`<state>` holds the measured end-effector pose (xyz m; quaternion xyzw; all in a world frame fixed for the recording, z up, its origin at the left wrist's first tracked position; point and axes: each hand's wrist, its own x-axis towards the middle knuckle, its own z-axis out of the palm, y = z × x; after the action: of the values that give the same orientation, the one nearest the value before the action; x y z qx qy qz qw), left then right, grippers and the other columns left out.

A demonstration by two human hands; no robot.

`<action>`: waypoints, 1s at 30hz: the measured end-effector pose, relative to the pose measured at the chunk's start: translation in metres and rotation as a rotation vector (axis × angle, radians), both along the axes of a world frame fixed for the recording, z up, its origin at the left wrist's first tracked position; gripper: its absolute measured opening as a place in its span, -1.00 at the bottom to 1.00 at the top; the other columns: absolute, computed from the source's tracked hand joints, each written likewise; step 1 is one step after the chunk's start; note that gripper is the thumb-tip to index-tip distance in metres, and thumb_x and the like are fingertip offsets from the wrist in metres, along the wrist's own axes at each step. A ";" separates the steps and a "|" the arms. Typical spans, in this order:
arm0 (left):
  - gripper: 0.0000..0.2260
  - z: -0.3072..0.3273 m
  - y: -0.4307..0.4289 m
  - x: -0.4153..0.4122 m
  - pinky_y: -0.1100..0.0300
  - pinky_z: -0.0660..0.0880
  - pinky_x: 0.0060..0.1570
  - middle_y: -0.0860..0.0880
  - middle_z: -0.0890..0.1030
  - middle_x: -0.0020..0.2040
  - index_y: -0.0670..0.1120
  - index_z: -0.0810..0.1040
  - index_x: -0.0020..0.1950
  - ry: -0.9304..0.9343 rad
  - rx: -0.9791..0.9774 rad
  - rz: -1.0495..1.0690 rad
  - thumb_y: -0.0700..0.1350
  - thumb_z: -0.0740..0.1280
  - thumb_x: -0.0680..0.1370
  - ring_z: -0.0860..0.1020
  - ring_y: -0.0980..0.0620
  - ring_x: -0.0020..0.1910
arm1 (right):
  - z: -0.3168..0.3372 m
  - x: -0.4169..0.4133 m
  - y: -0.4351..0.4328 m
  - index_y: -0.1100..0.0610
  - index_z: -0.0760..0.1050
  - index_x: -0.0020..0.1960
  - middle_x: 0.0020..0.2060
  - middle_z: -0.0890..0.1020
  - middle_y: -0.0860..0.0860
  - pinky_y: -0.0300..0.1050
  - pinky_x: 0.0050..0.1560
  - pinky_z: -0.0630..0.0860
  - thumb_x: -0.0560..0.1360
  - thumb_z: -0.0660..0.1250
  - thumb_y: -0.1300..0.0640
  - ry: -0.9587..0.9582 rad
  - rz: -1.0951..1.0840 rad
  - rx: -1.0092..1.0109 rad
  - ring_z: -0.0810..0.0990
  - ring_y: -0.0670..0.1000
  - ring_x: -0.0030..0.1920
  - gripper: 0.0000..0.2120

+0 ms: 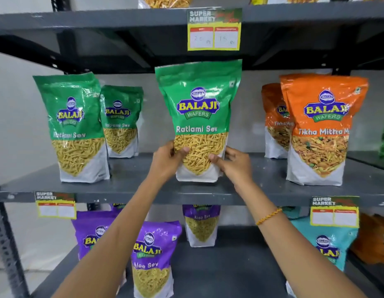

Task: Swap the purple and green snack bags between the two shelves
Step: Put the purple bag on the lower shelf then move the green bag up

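Note:
A green Ratlami Sev bag [199, 117] stands upright at the middle of the upper shelf [143, 188]. My left hand [165, 160] grips its lower left side and my right hand [236, 164] grips its lower right side. Two more green bags stand to the left, one at the front [75, 127] and one further back [122, 121]. On the lower shelf [229, 265] stand purple Aloo Sev bags: one at the front [153, 257], one at the left [91, 233] partly behind my left arm, one at the back [201, 224].
Two orange Tikha Mitha bags [322, 130] stand at the right of the upper shelf. A teal bag [328, 246] sits at the right of the lower shelf. Yellow price tags [214, 31] hang from the shelf edges. A steel upright [6, 244] runs down the left.

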<state>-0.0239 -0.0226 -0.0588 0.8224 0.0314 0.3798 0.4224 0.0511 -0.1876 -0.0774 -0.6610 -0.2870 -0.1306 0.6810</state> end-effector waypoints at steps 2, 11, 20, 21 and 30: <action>-0.74 -0.006 0.008 0.013 -0.04 0.52 0.06 -0.17 0.68 0.01 -0.13 0.56 0.03 0.036 -0.029 -0.013 0.03 0.30 0.49 0.62 -0.13 0.01 | -0.003 0.010 0.007 -0.08 0.62 -0.24 -0.15 0.69 0.06 0.25 0.02 0.60 0.24 0.54 0.10 0.027 -0.019 -0.014 0.68 0.06 -0.09 -0.84; -0.76 -0.009 0.028 0.030 0.19 0.42 -0.08 -0.02 0.60 -0.02 -0.04 0.49 0.04 0.123 -0.036 -0.121 0.07 0.30 0.48 0.54 0.03 -0.01 | 0.003 0.037 0.007 0.12 0.57 0.04 0.09 0.63 0.08 -0.12 0.02 0.56 0.24 0.55 0.05 0.173 0.048 -0.124 0.62 -0.06 -0.05 -0.59; -0.72 -0.018 0.043 0.035 0.63 0.40 -0.23 -0.02 0.57 0.06 -0.13 0.51 0.15 0.254 -0.045 -0.330 -0.18 0.38 0.44 0.50 0.25 -0.07 | -0.003 0.048 0.007 0.21 0.56 0.09 0.10 0.64 0.12 -0.29 -0.05 0.57 0.29 0.51 0.20 0.203 0.131 -0.237 0.62 0.02 0.04 -0.61; -0.72 -0.019 0.042 0.037 0.63 0.40 -0.23 -0.02 0.57 0.07 -0.14 0.51 0.15 0.245 -0.041 -0.315 -0.18 0.38 0.45 0.50 0.22 -0.05 | -0.003 0.048 0.009 0.21 0.56 0.09 0.08 0.64 0.11 -0.36 -0.17 0.56 0.29 0.51 0.18 0.198 0.116 -0.239 0.61 -0.01 -0.01 -0.62; -0.71 -0.022 0.048 0.039 0.06 0.41 0.27 -0.03 0.62 0.16 -0.02 0.56 0.12 0.287 0.039 -0.227 0.00 0.40 0.42 0.53 0.03 0.18 | -0.005 0.041 0.004 0.12 0.57 -0.08 -0.14 0.64 0.01 -0.27 -0.20 0.53 0.31 0.49 0.15 0.198 0.112 -0.240 0.57 -0.18 -0.23 -0.79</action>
<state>0.0148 0.0249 -0.0810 0.8745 -0.0091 0.2092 0.4375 0.0920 -0.1835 -0.0823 -0.7301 -0.2684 0.0087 0.6283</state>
